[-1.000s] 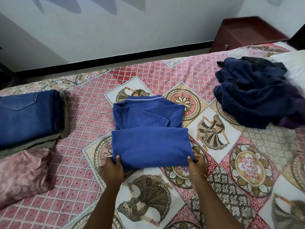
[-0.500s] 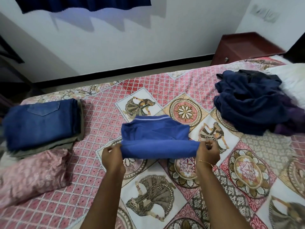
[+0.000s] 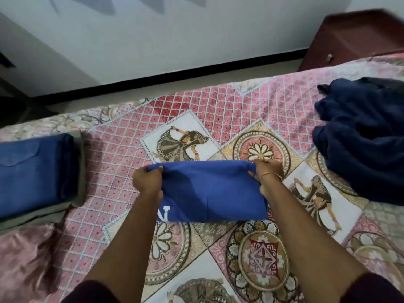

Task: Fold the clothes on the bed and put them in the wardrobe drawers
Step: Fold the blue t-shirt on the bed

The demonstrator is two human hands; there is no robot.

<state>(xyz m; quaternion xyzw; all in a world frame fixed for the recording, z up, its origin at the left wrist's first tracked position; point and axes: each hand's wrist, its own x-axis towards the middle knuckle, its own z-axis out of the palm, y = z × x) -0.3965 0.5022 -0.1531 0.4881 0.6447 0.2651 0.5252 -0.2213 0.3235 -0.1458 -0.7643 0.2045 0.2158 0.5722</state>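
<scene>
A royal blue shirt (image 3: 209, 191) lies folded into a compact rectangle in the middle of the patterned bedspread (image 3: 251, 110), a white letter showing at its near left corner. My left hand (image 3: 147, 182) pinches its far left corner. My right hand (image 3: 265, 173), with a thin bangle at the wrist, pinches the far right corner. A heap of unfolded dark navy clothes (image 3: 363, 138) lies at the right of the bed. At the left edge sits a folded stack with blue jeans (image 3: 35, 169) on top of a grey garment.
A pink satin fabric (image 3: 24, 256) lies at the near left. A dark red bedside cabinet (image 3: 354, 38) stands beyond the bed's far right corner. Floor and a white wall with a black skirting run along the bed's far side.
Both hands lifted the shirt's near edge and carried it over to the far edge, folding the shirt in half. The collar is now covered.
</scene>
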